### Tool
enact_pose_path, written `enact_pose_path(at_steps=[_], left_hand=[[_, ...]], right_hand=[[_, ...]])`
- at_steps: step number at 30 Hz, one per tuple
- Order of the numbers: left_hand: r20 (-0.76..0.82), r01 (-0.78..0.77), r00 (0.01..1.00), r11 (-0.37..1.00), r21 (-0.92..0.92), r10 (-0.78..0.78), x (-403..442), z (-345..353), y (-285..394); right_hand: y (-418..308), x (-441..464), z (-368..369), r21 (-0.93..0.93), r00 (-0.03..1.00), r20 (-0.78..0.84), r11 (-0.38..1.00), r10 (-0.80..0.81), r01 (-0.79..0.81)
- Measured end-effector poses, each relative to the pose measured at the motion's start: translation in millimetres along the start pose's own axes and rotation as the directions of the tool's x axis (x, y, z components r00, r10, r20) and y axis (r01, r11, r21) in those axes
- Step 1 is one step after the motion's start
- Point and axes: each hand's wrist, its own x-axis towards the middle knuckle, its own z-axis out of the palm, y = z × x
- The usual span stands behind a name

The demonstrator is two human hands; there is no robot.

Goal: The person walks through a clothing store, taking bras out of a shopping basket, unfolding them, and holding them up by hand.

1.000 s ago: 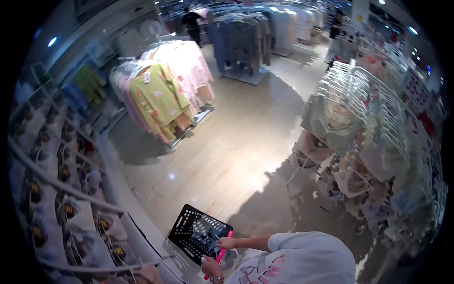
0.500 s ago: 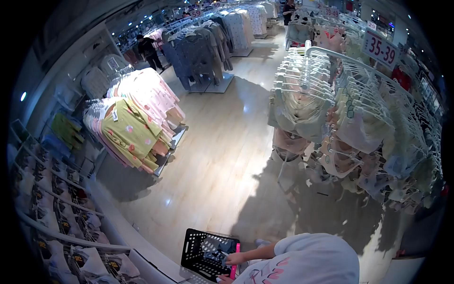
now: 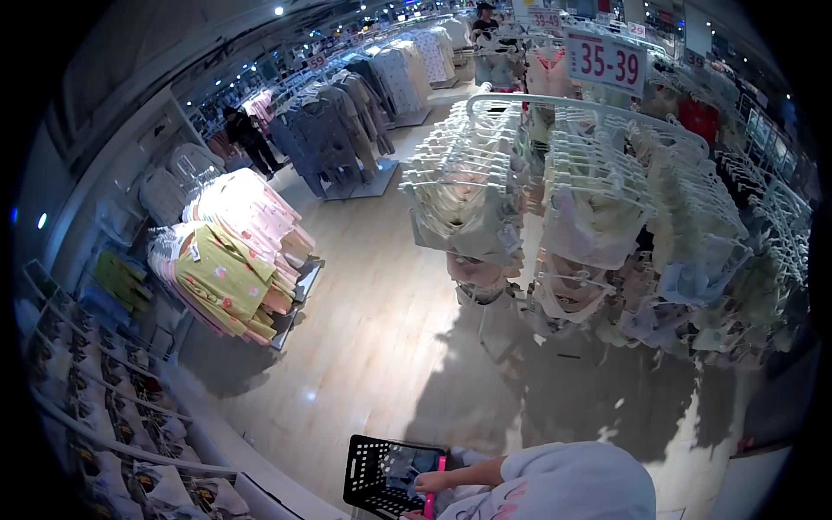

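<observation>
At the bottom of the view is a black perforated shopping basket (image 3: 364,472) with a pink handle (image 3: 442,466). My right hand (image 3: 431,482) is closed on the handle, its arm reaching from a white short sleeve. Lower down, at the frame's edge, my left hand (image 3: 416,515) shows only in part, its fingers around the handle's lower end. Inside the basket lies some grey-blue clothing (image 3: 400,464), partly in clear wrapping. The front of my white shirt (image 3: 581,481) has a pink print.
Bras on white hangers (image 3: 598,208) fill racks at right under a 35-39 sign (image 3: 607,62). Left stands a rack with a green floral top (image 3: 221,273). Grey clothes (image 3: 325,130) hang behind it. Underwear shelves (image 3: 113,399) line the left. Two people (image 3: 250,141) stand farther back.
My view has turned to the right and tipped, so the racks and the price sign sit farther left. The basket shows slightly lower and farther right, with my hands still at its handle.
</observation>
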Motion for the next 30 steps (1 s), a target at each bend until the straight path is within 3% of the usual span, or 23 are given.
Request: enact_pose_path(at_steps=[2, 3, 6, 7, 10, 11, 14, 17, 20, 24, 27, 30], left_hand=[[-0.005, -0.022, 1.000, 1.000, 0.001, 0.022, -24, -2, -5], [-0.007, -0.033, 0.999, 0.999, 0.000, 0.033, -34, -3, -8], [-0.005, -0.056, 0.998, 0.998, -0.004, 0.056, -65, -7, -17], [-0.001, -0.061, 0.998, 0.998, -0.006, 0.061, -74, -9, -22], [0.010, -0.092, 0.996, 0.995, -0.023, 0.093, -97, -15, -36], [0.011, -0.101, 0.995, 0.994, -0.048, 0.102, -102, -17, -43], [0.041, -0.140, 0.989, 0.990, 0.012, 0.139, -127, -27, -43], [0.088, -0.196, 0.978, 0.979, 0.064, 0.190, -156, -40, -46], [0.117, -0.261, 0.962, 0.959, 0.112, 0.248, -187, -53, -49], [0.193, -0.335, 0.932, 0.931, 0.144, 0.306, -222, -72, -68], [0.173, -0.482, 0.869, 0.872, 0.084, 0.464, -228, -51, -118], [0.208, -0.450, 0.878, 0.891, 0.050, 0.432, -256, -68, -128]], right_hand=[[-1, -27, -1, -0.081, 0.987, -0.053, 0.986, -0.152, 0.148], [12, -28, 2, -0.038, 0.999, 0.028, 0.999, -0.019, 0.020], [23, -48, 6, -0.319, 0.954, -0.060, 0.911, -0.293, 0.260], [17, -58, 7, -0.137, 0.977, -0.129, 0.979, -0.168, 0.150], [-1, -77, 7, 0.056, 0.985, -0.125, 0.992, 0.120, -0.114], [-5, -85, 4, 0.043, 0.992, -0.067, 0.994, 0.104, -0.101], [8, -108, 24, -0.086, 0.983, -0.184, 0.996, -0.003, -0.013], [-23, -159, 19, 0.028, 0.973, -0.202, 0.994, 0.109, -0.106], [-8, -185, 37, -0.019, 0.968, -0.235, 0.995, 0.090, -0.097], [50, -213, 82, -0.472, 0.912, -0.337, 0.880, -0.234, 0.052], [48, -251, 95, -0.529, 0.877, -0.376, 0.846, -0.297, 0.060], [93, -267, 133, -0.264, 0.839, -0.539, 0.962, -0.083, -0.074]])
